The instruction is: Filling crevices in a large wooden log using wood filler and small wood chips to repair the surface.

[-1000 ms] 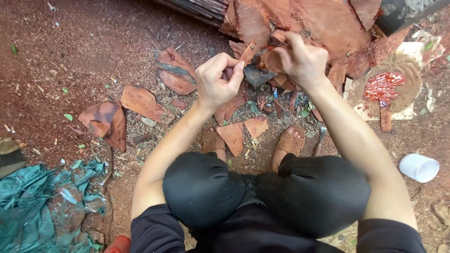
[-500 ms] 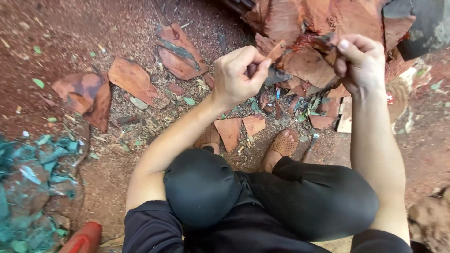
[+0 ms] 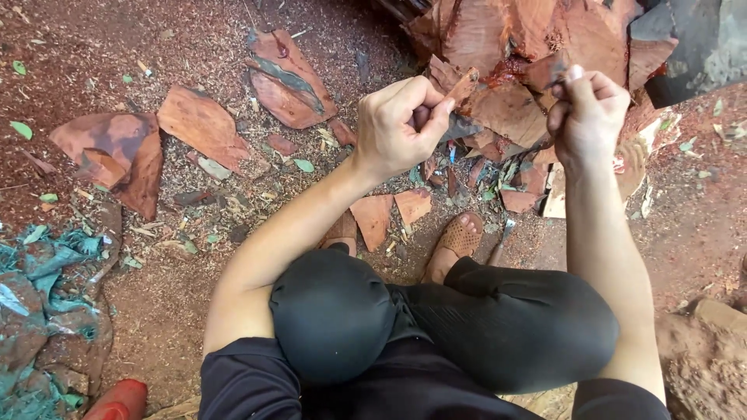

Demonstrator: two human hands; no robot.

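I squat over reddish ground with both arms stretched forward. My left hand is clenched in a fist around a dark grey tool whose end pokes out to the right, next to a small red wood chip. My right hand is raised a little further right, fingers pinched on a dark reddish sliver at the edge of a big red wood block. The hands are apart. What the sliver joins to is hidden by my fingers.
Flat red wood flakes and a larger bark slab lie on the sawdust at left. Small chips sit by my sandalled feet. Crumpled teal sheeting fills the lower left, and a red object lies by the bottom edge.
Over the last second my right hand has drawn away to the right, toward the wood block, widening the gap between the hands. The left fist has kept its grip.
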